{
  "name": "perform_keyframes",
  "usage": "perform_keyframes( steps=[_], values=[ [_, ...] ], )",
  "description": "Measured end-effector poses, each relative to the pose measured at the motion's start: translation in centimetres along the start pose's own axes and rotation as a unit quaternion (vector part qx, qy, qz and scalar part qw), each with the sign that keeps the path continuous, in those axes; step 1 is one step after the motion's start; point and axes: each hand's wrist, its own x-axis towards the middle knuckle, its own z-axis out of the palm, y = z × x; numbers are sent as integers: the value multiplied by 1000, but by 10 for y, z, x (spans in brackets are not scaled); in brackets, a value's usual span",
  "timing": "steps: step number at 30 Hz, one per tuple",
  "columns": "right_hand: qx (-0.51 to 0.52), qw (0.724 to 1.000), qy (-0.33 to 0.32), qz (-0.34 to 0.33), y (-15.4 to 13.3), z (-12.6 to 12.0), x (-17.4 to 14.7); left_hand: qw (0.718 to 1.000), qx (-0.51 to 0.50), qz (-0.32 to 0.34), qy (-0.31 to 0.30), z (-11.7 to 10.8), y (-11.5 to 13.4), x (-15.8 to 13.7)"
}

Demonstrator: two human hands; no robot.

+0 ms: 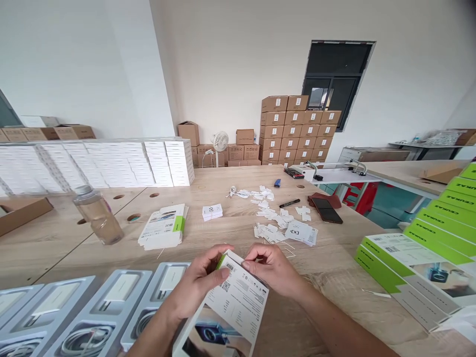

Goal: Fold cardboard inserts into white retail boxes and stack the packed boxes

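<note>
A white and green printed carton [240, 302] is tilted in front of me, its lower part showing a picture of a device. My left hand [203, 280] is closed around its upper left edge, thumb on the printed face. At the carton's top right corner, my right hand [269, 270] pinches the end edge; whatever lies between those fingertips is too hidden to make out. Left of my hands, grey trays [128, 277] hold white chargers [121, 287] and coiled white cables [87, 342]. A stack of flat cartons [159, 228] lies beyond my left hand.
Stacked green and white boxes [416, 267] stand at the right. Small cards [211, 212], paper scraps [273, 213], a black marker [289, 203] and a phone [329, 211] lie across the table. A tilted-looking bottle [98, 215] stands left, before piled white boxes [111, 163].
</note>
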Motion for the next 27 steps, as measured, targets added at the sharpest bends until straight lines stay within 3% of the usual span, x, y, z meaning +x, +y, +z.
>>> perform_keyframes(
  steps=[8,15,23,27],
  values=[
    [-3,999,-23,-42,-11,-3,-2,998,-57,-12,-5,-2,8,-1],
    [115,989,-16,96,-4,-6,2,992,-101,7,69,-8,3,5],
    [-8,1000,15,-26,-18,0,-3,980,-145,37,131,-7,-5,7],
    [-66,997,21,-22,-10,-2,-1,984,-95,57,142,-4,-11,10]
  ],
)
